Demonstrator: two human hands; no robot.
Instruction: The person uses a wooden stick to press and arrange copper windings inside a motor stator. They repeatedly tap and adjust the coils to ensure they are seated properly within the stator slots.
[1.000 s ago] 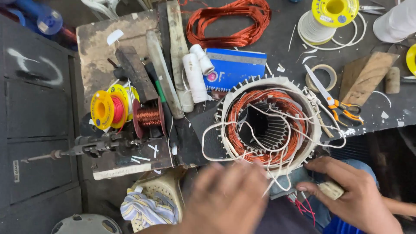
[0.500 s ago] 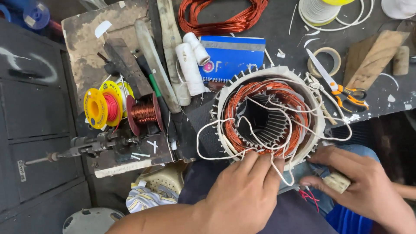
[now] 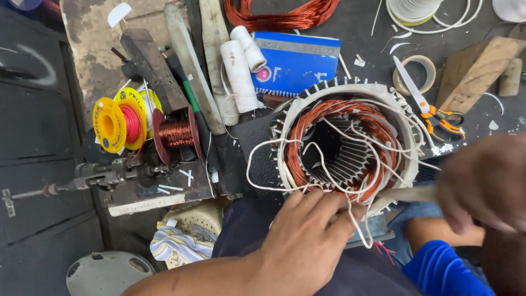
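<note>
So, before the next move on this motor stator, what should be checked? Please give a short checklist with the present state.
1. Left hand steadies the near rim of the stator: ok, its fingers rest there.
2. White cords lie free of tangles: not ok, they loop loosely across the copper winding.
3. Right hand has a firm grip on the pale flat tool: cannot tell, the hand is blurred.
4. Scissors are close by: ok, on the bench right of the stator.
5. Stator sits stable: cannot tell, its support is hidden.
</note>
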